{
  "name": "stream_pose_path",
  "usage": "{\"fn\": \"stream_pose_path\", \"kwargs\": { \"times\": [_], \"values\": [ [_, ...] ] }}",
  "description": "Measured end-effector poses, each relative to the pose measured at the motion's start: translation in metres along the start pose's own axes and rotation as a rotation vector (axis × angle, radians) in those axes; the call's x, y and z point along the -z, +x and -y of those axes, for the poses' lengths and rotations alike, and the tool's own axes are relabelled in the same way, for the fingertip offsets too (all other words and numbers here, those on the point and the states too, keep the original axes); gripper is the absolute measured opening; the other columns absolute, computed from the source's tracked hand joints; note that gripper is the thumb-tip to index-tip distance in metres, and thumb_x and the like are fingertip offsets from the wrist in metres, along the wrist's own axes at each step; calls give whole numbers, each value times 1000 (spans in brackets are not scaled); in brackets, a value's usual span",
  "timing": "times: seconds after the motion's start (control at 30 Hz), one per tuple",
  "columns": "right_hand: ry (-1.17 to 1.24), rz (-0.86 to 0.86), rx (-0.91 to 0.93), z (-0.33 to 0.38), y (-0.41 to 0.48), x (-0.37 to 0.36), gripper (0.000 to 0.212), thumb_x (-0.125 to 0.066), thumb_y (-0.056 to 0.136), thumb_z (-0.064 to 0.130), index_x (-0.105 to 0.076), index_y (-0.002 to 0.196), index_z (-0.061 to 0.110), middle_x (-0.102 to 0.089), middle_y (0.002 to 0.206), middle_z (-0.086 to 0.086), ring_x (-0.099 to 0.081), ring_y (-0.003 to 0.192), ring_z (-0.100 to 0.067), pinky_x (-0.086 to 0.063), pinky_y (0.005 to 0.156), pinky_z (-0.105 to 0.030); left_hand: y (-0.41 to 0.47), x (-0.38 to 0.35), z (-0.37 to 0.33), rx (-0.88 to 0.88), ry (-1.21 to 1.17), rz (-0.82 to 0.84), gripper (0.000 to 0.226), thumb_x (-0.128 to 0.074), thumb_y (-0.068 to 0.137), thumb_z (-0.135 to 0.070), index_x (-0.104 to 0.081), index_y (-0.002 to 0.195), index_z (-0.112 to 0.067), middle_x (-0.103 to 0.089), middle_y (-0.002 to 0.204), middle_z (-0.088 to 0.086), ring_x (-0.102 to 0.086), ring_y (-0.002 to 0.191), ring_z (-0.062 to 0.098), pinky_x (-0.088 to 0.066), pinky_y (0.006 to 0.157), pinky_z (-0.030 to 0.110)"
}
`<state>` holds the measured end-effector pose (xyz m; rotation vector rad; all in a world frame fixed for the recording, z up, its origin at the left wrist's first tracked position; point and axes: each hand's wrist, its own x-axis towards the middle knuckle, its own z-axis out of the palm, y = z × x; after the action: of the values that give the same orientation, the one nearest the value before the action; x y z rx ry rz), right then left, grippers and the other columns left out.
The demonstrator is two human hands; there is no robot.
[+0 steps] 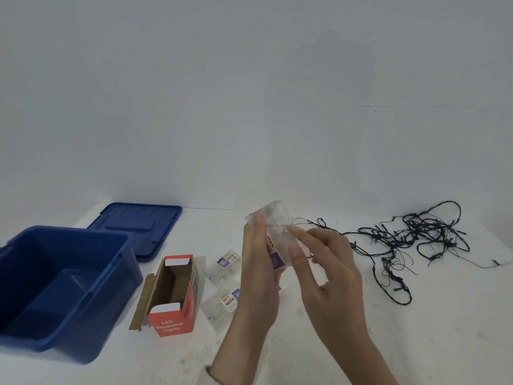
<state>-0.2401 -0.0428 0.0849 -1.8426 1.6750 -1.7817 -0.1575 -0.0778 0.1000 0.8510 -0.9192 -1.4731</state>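
Clear packet (273, 226) held up over desk (305, 343) middle, left grip (259, 270) clamped round its left side, right grip (330, 276) pinching its right edge, open box (173, 295) and bin (55, 287) toward left edge, wire tangle (416, 234) near back right.

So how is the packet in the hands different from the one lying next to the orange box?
The held packet is up off the table, standing on end, gripped by the left hand and pinched by the right hand; the lying packet rests flat on the table, untouched. The held packet's label is half hidden by fingers; the lying packet's label shows fully. Both are small clear bags whose labels have a purple patch.
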Motion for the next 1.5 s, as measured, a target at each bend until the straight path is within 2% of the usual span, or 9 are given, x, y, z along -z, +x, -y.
{"fn": "stream_pose_path", "kwargs": {
  "times": [0.23,0.37,0.43,0.57,0.7,0.83,1.0,1.2,1.5],
  "values": [
    [-32,147,-121,2,0,2,36,-43,82,58,-71,95,38,-44,111,14,-36,112,0,-31,93,-23,1,0,-5,-96,61,46,48,-42,82,-55,-53,113,-19,-64,76,-3,-65,65,11,-50,68,31],
    [168,113,-221,8,12,13,27,-47,81,56,-64,100,50,-50,106,14,-50,102,-6,-39,84,-15,4,2,-10,-61,-6,78,58,-43,79,-57,-53,118,-16,-67,81,9,-65,68,19,-54,67,32],
    [218,25,-320,5,20,18,32,-59,80,53,-56,111,46,-57,103,12,-57,90,-7,-44,75,-17,5,2,-12,-43,-15,76,60,-44,76,-57,-54,117,-13,-67,77,6,-63,59,17,-54,61,28],
    [638,295,-685,0,35,26,49,-74,69,34,-64,115,19,-73,91,2,-63,77,-10,-46,71,-26,4,3,-14,-26,31,105,57,-49,78,-52,-54,118,-12,-71,95,12,-71,78,25,-57,63,33],
    [652,201,-656,-2,37,27,26,-71,69,22,-74,93,12,-72,81,-13,-60,77,-22,-48,80,-40,2,1,-15,29,-14,162,53,-57,82,-43,-48,124,-11,-68,105,14,-68,94,29,-58,75,36],
    [789,128,-683,-1,36,29,20,-69,71,16,-74,90,10,-70,76,-9,-60,72,-19,-52,73,-27,1,-1,-13,9,-66,160,48,-64,80,-30,-50,122,-12,-69,103,15,-68,93,28,-58,77,36],
    [516,-67,-452,3,34,31,17,-67,82,4,-74,85,19,-70,65,2,-58,57,-7,-48,61,-12,0,-7,-10,-46,-59,85,50,-62,70,-32,-51,115,-15,-72,77,0,-70,68,17,-56,59,24],
    [-157,-156,240,-2,27,25,12,-66,81,6,-74,91,7,-65,72,-1,-53,65,-7,-44,63,-12,0,-9,-13,-84,-66,79,48,-70,69,-32,-51,110,-18,-75,83,-1,-72,74,16,-58,65,26],
    [-388,-63,352,-6,30,29,16,-66,79,-2,-73,94,0,-61,69,-6,-52,62,-21,-40,59,-22,-1,-11,-14,-98,-59,54,51,-68,62,-32,-50,108,-19,-74,78,-3,-71,72,14,-58,66,25]
  ]
}}
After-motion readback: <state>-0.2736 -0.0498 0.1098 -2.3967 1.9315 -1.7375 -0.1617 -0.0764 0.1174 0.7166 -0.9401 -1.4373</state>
